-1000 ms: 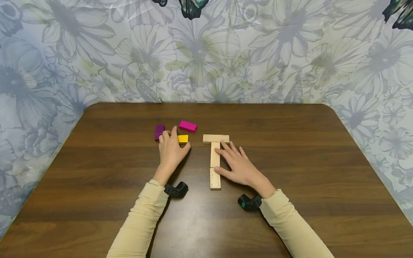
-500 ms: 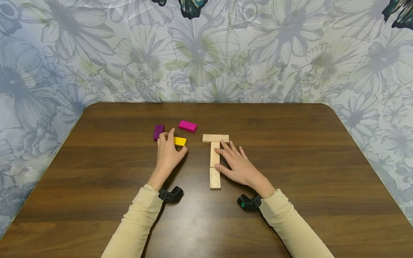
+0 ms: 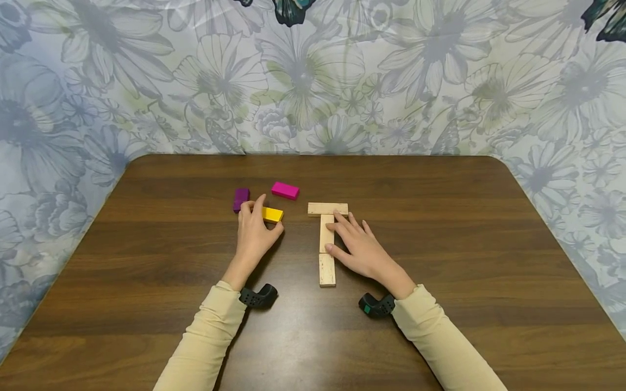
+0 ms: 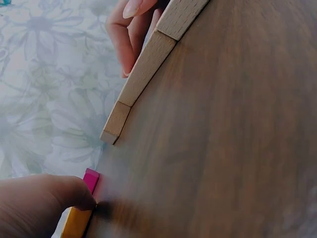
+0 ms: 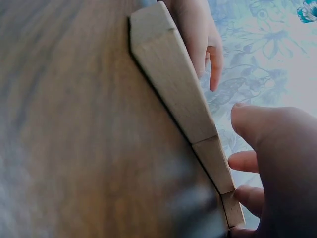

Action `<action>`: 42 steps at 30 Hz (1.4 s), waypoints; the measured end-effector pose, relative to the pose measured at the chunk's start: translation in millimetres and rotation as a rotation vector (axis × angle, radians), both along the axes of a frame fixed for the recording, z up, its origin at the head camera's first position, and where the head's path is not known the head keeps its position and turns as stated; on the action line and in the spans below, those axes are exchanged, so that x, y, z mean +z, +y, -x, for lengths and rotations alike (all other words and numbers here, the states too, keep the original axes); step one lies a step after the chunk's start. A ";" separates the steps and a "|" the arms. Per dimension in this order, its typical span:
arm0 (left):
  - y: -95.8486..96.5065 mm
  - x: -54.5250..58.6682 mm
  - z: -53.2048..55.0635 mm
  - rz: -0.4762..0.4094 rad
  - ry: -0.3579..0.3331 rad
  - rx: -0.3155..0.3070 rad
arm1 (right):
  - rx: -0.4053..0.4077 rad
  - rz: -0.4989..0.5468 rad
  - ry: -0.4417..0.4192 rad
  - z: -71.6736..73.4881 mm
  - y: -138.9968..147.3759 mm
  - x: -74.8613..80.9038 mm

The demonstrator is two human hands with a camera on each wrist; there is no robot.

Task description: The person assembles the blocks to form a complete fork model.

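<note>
My left hand (image 3: 253,231) holds a yellow wooden block (image 3: 273,215), thumb along its near side and fingers over its far left part. In the left wrist view the thumb presses at the edge of that yellow block (image 4: 77,222). A purple block (image 3: 241,199) lies right behind those fingers. My right hand (image 3: 363,252) lies with its fingers spread, thumb and fingertips at a row of plain wooden blocks. Two of these, a near block (image 3: 327,270) and a middle block (image 3: 325,239), stand end to end; a third plain block (image 3: 320,208) crosses their far end, making a T.
A magenta block (image 3: 286,190) lies behind the yellow one. All the blocks are on a brown wooden table (image 3: 440,206) with rounded far corners. A flowered cloth backdrop (image 3: 342,81) hangs beyond the table's far edge.
The left hand has shifted slightly left and toward the person, and the yellow block has moved and turned a little with it. The right hand and the plain blocks stay about where they were.
</note>
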State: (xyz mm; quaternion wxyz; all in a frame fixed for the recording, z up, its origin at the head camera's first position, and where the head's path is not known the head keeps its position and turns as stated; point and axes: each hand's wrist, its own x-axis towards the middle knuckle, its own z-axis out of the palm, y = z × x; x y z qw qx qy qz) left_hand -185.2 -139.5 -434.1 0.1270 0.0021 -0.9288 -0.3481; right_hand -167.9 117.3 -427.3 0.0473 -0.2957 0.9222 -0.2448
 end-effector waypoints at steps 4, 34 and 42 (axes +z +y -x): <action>-4.7 -1.0 -0.6 -0.020 0.025 -0.064 | -0.001 0.003 0.001 -0.1 -0.2 -0.5; -19.3 0.0 0.3 -0.256 -0.002 -0.114 | 0.016 0.028 0.013 0.9 2.7 -4.5; -21.7 7.5 -1.2 -0.972 -0.338 -0.234 | 0.015 0.025 0.010 1.2 3.6 -5.8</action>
